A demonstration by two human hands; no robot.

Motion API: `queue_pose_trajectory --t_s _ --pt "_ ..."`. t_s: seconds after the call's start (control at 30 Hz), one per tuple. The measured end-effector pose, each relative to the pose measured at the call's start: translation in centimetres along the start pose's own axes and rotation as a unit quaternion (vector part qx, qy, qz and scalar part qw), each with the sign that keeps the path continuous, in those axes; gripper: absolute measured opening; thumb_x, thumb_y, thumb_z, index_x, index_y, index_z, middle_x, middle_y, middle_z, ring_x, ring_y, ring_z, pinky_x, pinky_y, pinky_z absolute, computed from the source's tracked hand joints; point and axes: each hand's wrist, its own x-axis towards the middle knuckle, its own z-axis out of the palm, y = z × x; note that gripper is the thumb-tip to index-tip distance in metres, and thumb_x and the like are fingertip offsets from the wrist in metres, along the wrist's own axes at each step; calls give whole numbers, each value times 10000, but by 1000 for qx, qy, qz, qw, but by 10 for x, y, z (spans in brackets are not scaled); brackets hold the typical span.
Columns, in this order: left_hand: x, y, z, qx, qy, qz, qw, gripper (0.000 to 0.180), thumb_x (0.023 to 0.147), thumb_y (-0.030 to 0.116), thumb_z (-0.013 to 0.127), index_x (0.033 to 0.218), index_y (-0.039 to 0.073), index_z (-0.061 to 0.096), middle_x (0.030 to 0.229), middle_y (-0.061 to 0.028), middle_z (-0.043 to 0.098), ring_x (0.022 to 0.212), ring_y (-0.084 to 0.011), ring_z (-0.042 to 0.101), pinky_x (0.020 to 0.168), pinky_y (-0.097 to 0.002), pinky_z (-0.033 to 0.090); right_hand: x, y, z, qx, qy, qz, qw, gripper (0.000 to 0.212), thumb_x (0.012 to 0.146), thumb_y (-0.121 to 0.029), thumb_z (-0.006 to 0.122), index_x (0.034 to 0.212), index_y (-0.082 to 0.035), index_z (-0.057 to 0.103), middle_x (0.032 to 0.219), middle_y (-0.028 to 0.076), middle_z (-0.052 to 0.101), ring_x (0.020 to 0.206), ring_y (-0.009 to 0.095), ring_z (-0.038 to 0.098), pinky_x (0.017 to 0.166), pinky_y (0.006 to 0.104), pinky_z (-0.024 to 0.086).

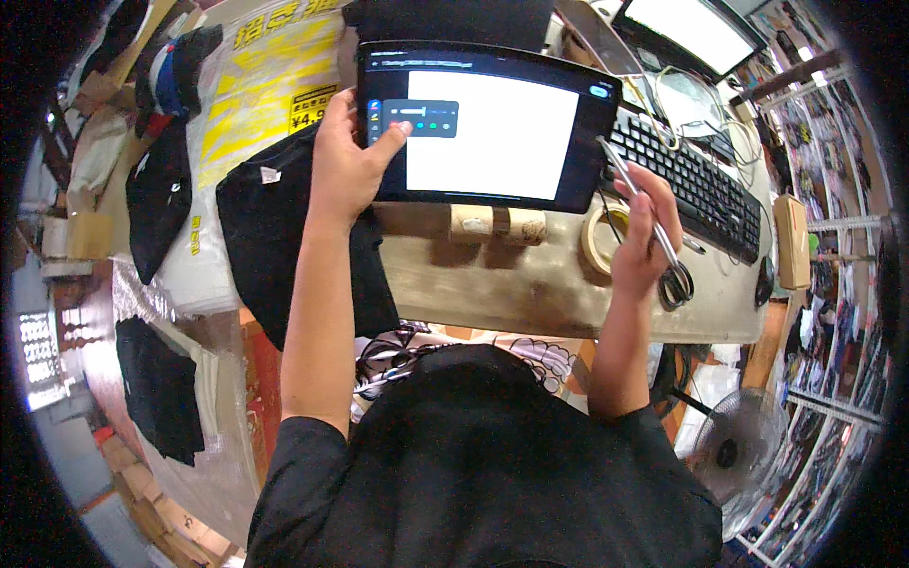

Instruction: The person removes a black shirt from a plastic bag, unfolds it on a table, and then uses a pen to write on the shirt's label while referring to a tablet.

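Note:
A black-framed tablet point(502, 142) is held up over the table, its screen lit with a white page and a small dark menu panel at the left. My left hand point(347, 156) grips the tablet's left edge, the thumb lying over the screen at the menu panel and the other fingers hidden behind. In my right hand point(647, 227) is a slim grey stylus point(644, 199), pinched between the fingers. Its tip points up at the tablet's right edge; whether it touches cannot be told.
Below the tablet are two cardboard rolls point(473, 223) and a tape roll point(598, 241). Scissors point(675, 284), a black keyboard point(696, 180), a mouse point(765, 281) and a monitor point(696, 33) lie to the right. Black folded cloth point(270, 237) and a yellow-printed plastic bag point(256, 104) are left. A fan point(739, 440) stands lower right.

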Motion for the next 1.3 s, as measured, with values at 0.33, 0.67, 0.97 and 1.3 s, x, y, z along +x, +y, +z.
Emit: queue_pose_trajectory --t_s 0.33,0.67,0.97,1.3 --pt "-4 -12 -10 -310 -19 -123 943 374 969 292 442 1221 24 509 1123 -79 622 1025 -160 605 947 -301 448 -1 1 3 -88 -72 22 993 106 761 -22 529 792 14 624 733 138 638 631 239 615 601 315 491" --pt "-4 -26 -15 -341 42 -173 923 294 964 239 492 1141 19 576 1103 -86 641 1030 -182 607 949 -329 449 -1 4 10 -93 -42 28 994 177 855 -41 462 902 40 612 805 103 667 642 91 553 602 225 434" --pt "-5 -32 -9 -289 56 -148 944 272 978 250 493 1097 31 602 1072 -63 642 988 -170 603 918 -320 450 -5 -19 8 -103 -26 93 990 204 885 -90 452 904 24 620 789 95 685 658 100 577 644 242 468" --pt "-13 -7 -17 83 281 225 929 245 896 43 589 1131 3 534 1038 -77 571 777 -97 474 717 -231 385 0 -20 2 52 -50 140 988 175 885 -40 515 1001 33 623 832 77 649 720 117 589 649 235 454"
